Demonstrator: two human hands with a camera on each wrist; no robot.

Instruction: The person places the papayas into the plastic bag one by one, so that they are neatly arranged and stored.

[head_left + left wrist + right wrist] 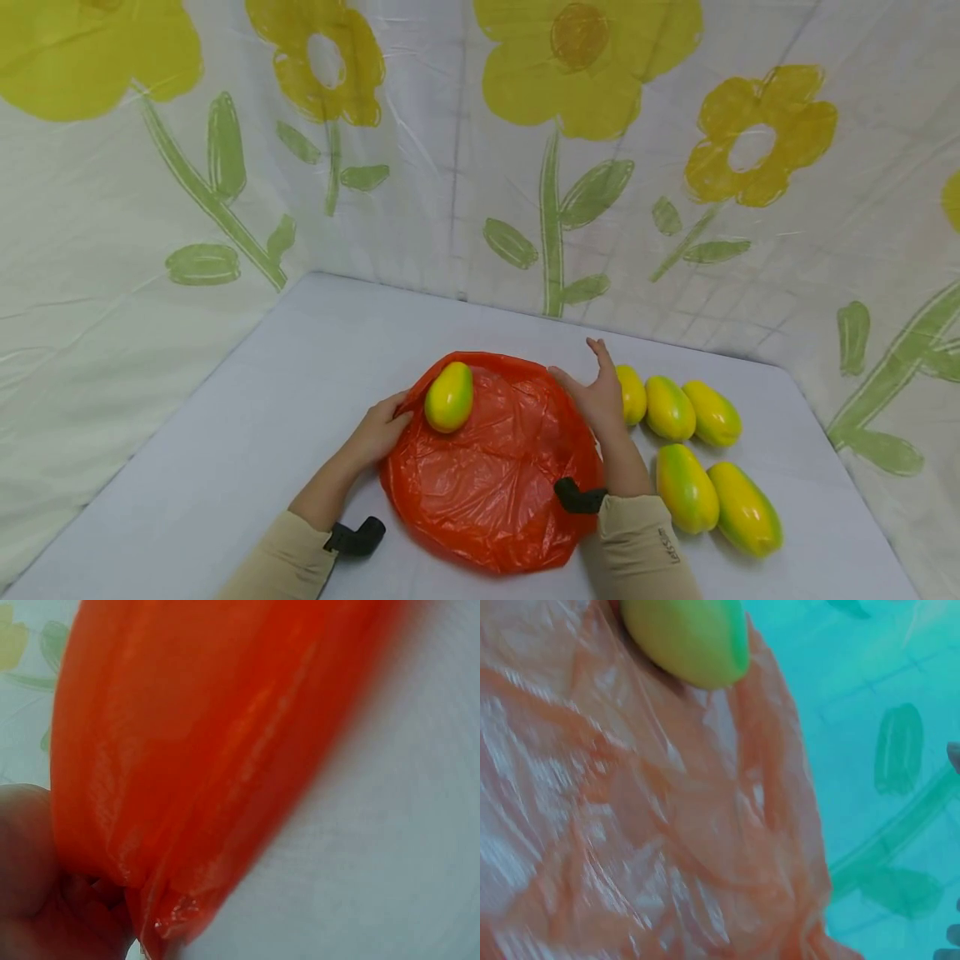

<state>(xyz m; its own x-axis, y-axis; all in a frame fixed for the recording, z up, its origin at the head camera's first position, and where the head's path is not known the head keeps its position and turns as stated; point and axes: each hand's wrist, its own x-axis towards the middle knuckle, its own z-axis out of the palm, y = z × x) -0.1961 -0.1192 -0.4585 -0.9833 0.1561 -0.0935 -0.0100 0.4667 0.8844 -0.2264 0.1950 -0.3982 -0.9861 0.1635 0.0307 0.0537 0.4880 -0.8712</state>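
Observation:
A red plastic bag (487, 492) lies spread wide on the table, its mouth facing up. One yellow-green fruit, papaya-like in shape (450, 398), rests inside near the far left rim; its lower end also shows in the right wrist view (694, 641). My left hand (381, 432) holds the bag's left rim between thumb and fingers. In the left wrist view, the red film (180, 765) bunches at that hand. At the bag's right rim, my right hand (600, 402) has its fingers extended up and apart, and its thumb side is against the rim.
Several more of the same fruits lie right of the bag: a back group (670, 408) partly behind the right hand, and two nearer ones (686, 492). A white table (285, 400) carries everything. A flower-printed curtain (420, 192) rises behind it.

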